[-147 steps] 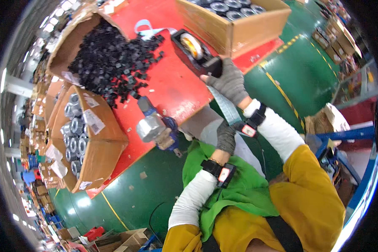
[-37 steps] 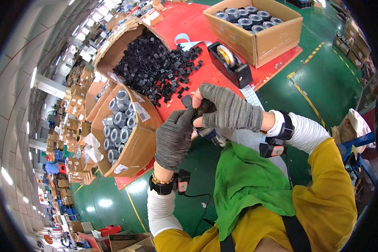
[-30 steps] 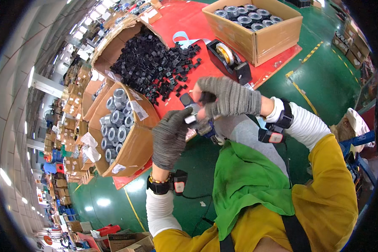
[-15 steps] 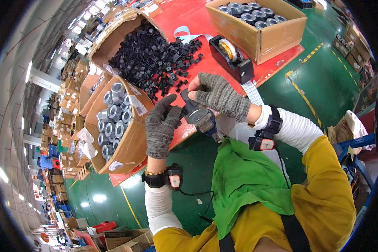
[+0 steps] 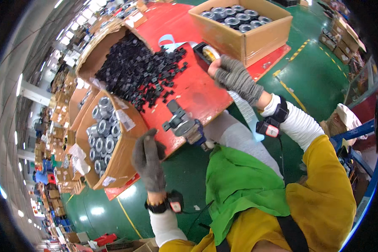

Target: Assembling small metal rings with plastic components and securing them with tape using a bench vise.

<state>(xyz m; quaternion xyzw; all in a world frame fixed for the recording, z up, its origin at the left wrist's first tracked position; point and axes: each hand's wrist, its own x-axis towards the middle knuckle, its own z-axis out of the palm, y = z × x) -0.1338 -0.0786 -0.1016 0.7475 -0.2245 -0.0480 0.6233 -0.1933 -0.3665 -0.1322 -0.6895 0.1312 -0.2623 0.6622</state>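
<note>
At the red table's near edge stands a small metal fixture [image 5: 188, 127] with black block-shaped parts on top; neither hand touches it. My left hand [image 5: 149, 158], in a grey knit glove, is to its left beside the carton of metal rings, fingers stretched and nothing seen in them. My right hand [image 5: 238, 79], gloved alike with bare fingertips, reaches to the black tape dispenser [image 5: 202, 53] and its yellow-white roll [image 5: 211, 53]. Its fingers are curled together; what they pinch is hidden. A pale label strip [image 5: 245, 111] hangs below this hand, over the table edge.
A heap of black clips [image 5: 134, 71] spills from a tipped carton onto the red table [image 5: 199, 94]. An open carton [image 5: 128, 147] of grey metal rings [image 5: 103, 140] stands left. Another box [image 5: 256, 42] of rings stands at the far right. Beyond is green floor [image 5: 308, 77].
Both hands have come off the black piece at the fixture. My right hand has moved up to the tape dispenser; my left hand has drawn back down and left. The view has shifted slightly.
</note>
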